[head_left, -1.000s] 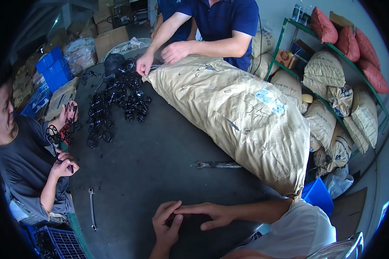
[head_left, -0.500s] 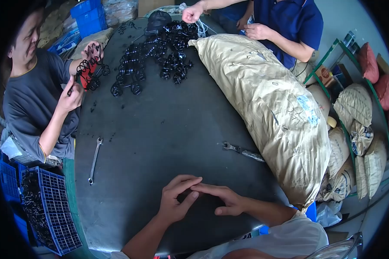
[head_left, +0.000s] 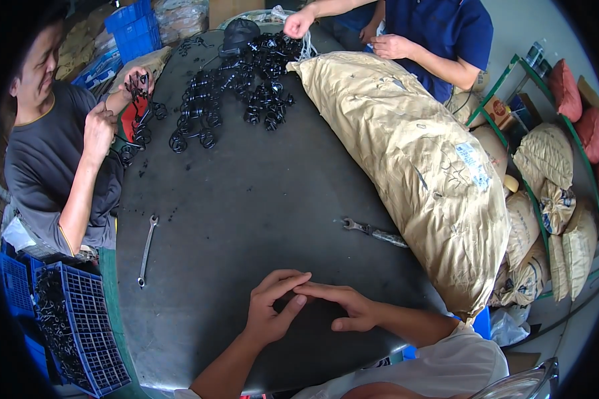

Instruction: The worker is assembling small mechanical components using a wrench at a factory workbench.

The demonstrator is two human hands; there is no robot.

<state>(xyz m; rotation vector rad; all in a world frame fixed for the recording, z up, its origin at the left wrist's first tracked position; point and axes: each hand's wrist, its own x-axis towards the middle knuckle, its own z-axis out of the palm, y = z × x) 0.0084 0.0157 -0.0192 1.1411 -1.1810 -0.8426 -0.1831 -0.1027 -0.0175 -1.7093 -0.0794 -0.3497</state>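
Observation:
My left hand [head_left: 273, 307] rests above the near part of the dark table [head_left: 246, 219], thumb and fingers apart, holding nothing. My right hand [head_left: 345, 306] meets it from the other side, also empty, its fingers stretched out. The tips of the two hands' fingers touch. To the left of my hands lies a combination wrench [head_left: 148, 253], well out of touch. A second wrench [head_left: 371, 231], its handle wrapped, lies beyond my right hand, with its handle end against a large tan sack [head_left: 406, 159].
Black coiled parts [head_left: 236, 86] are heaped at the far end beside a dark cap [head_left: 243, 33]. A co-worker at left handles black parts and a red piece [head_left: 134, 120]; another stands behind the sack. A blue crate [head_left: 90, 326] stands left; a green rack [head_left: 546, 199] with sacks stands right.
The left co-worker's nearer hand has risen and closed, with the black parts shifting near the red piece. My own hands stay in the same pose. The view has shifted very slightly.

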